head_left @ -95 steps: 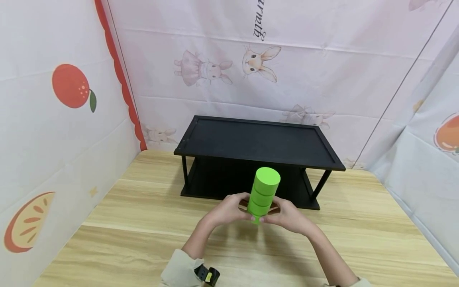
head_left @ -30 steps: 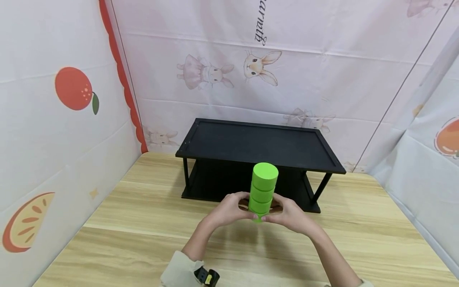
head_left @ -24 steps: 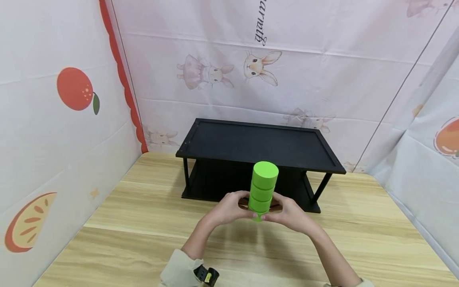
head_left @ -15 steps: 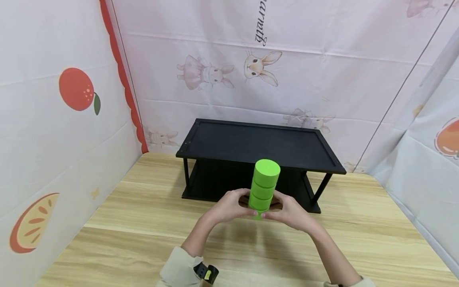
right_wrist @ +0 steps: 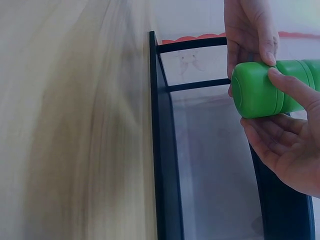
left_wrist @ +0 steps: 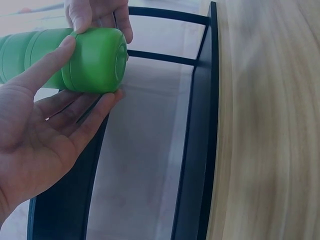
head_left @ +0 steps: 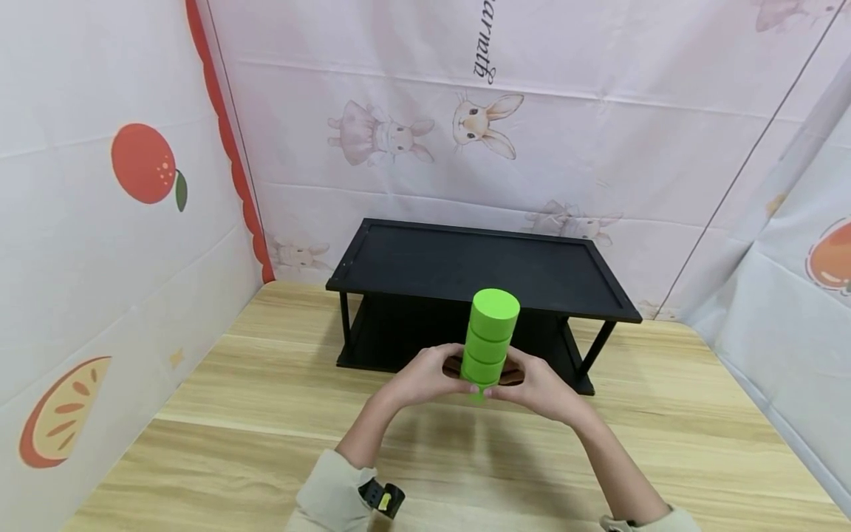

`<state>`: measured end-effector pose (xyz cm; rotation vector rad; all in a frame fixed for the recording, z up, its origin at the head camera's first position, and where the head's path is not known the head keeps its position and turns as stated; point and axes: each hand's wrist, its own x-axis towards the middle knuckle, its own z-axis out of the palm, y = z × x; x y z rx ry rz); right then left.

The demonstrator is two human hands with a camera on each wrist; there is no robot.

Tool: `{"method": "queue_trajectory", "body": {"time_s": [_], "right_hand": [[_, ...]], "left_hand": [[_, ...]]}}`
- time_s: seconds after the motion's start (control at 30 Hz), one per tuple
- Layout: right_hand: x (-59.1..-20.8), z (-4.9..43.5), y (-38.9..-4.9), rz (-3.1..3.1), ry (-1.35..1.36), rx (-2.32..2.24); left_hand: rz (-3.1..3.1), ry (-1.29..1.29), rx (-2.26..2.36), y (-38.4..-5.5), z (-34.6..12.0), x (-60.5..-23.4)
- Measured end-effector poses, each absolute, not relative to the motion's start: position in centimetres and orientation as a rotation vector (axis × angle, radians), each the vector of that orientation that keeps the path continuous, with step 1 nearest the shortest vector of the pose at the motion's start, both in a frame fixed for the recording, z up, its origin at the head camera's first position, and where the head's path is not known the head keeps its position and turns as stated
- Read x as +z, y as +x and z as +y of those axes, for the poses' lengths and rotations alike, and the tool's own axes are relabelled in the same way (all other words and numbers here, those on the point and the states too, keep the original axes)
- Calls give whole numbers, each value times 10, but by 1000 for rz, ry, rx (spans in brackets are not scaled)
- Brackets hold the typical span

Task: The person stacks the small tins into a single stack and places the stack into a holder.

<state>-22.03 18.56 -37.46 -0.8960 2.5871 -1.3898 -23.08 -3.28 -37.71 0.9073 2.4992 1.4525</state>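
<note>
Both hands hold a green bottle-shaped cylinder (head_left: 490,332), ringed by shallow grooves, upright above the table in front of the black rack. My left hand (head_left: 425,378) grips its lower part from the left, thumb on the near side. From the right, my right hand (head_left: 541,388) grips the same part, the two thumb tips almost meeting. In the left wrist view, the green cylinder (left_wrist: 97,62) shows a rounded base with a recessed ring, and the left fingers curve under its far side. The right wrist view has the right hand (right_wrist: 300,145) around the cylinder's bottom end.
A two-tier black rack (head_left: 479,262) stands behind the hands, its top tier framed by a raised edge. Light wood tabletop (head_left: 266,428) lies below. Printed cloth (head_left: 399,74) with rabbits and fruit encloses the back and sides.
Over the last seconds the green cylinder and both hands have risen slightly in the head view, most of it in the last second. The grip looks the same, and the rack stays put.
</note>
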Motion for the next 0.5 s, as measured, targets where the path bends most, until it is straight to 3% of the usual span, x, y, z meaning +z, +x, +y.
{"method": "queue_trajectory", "body": {"time_s": [0.5], "right_hand": [[-367, 183, -224, 2598, -886, -1386]], "left_hand": [[2479, 920, 1443, -236, -36, -370]]}}
